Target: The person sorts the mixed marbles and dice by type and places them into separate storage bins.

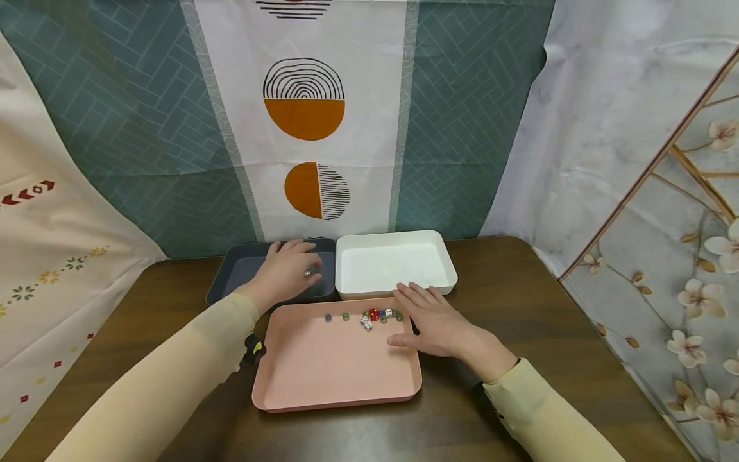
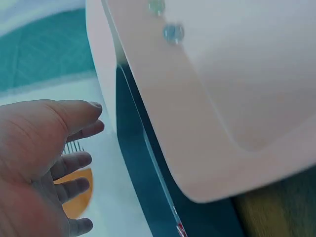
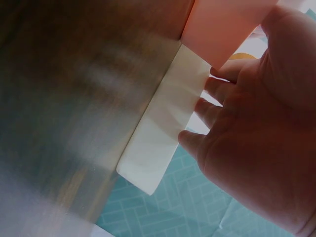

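Over the dark grey tray [image 1: 237, 269], my left hand [image 1: 287, 273] hovers with its thumb apart from the loosely bent fingers. A tiny pale piece [image 1: 307, 274] shows by the thumb in the head view; the left wrist view shows nothing gripped. My right hand [image 1: 433, 321] lies flat across the right end of the pink tray [image 1: 335, 372], fingers extended toward the white tray [image 1: 398, 262]. Along the pink tray's far side are a red die [image 1: 374, 314], several white dice [image 1: 368, 326], a blue bead [image 1: 328, 317] and green beads [image 1: 346, 316].
The trays stand on a brown wooden table [image 1: 491, 276], the dark and white ones side by side behind the pink one. A patterned curtain [image 1: 369, 128] hangs right behind them. Flowered cloth [image 1: 693, 301] borders the right side. Something small and red [image 2: 181, 229] lies in the dark tray.
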Tool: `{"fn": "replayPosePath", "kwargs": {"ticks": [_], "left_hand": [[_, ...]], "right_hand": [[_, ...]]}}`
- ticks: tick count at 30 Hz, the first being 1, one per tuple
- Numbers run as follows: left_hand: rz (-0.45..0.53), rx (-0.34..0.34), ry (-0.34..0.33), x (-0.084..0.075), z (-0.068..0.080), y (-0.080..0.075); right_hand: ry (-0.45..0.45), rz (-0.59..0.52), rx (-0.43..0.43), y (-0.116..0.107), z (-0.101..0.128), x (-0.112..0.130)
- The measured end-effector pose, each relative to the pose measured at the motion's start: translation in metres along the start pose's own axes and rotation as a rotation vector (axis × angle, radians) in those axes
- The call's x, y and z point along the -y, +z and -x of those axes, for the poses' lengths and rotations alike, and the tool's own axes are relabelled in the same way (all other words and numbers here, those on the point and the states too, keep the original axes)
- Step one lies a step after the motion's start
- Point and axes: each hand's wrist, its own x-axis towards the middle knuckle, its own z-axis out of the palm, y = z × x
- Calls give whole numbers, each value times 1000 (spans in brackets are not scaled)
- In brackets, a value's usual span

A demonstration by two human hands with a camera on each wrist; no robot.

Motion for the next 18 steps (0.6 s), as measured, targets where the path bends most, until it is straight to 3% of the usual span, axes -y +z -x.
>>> {"fn": "replayPosePath", "kwargs": {"ticks": [14,18], "left_hand": [[-7,-99,218,-47,23,-10],[2,-88,262,-60,25,-8]], "right_hand": [[3,-1,-1,0,0,-1],[8,3,5,1,-1,-1]]}}
